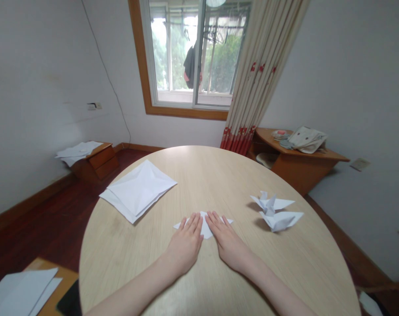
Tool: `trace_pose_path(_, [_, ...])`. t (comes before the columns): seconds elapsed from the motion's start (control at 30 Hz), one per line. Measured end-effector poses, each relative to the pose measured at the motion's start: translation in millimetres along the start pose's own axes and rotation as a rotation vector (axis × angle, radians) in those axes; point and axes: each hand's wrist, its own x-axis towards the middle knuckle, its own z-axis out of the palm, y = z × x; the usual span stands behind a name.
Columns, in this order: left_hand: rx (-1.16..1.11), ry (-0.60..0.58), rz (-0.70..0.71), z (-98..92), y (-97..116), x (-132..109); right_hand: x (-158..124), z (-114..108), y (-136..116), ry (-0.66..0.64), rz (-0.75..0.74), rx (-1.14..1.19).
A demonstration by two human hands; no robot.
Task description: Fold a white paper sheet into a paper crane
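A small folded sheet of white paper lies flat on the round table near its middle. My left hand rests on its left half, fingers stretched out and pointing away from me. On the right half lies my right hand, flat in the same way. Pointed corners of the paper stick out past both hands, and its centre shows between them. The rest of it is hidden under my fingers and palms. To the right stand two folded paper cranes, close together.
A stack of creased white paper squares lies on the left of the round table. More paper sits on a low surface at lower left. Behind are a small drawer cabinet, a corner desk and a curtain beside the window.
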Motion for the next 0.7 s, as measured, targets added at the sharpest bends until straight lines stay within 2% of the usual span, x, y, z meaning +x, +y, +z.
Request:
trace_pose_path(0.43, [0.005,-0.188,-0.164,-21.9,16.0,0.7,0.3,-10.9,-14.9,-0.12,0.191,-0.073])
trace_pose_path(0.53, [-0.016,-0.165,-0.133,-19.1,10.8,0.5,-0.1,-13.7,-15.1,-0.12,0.191,-0.06])
trace_pose_path(0.7, [-0.067,-0.056,-0.022,-6.8,-5.3,1.8,-1.8,-20.5,-11.9,-0.07,0.124,-0.03])
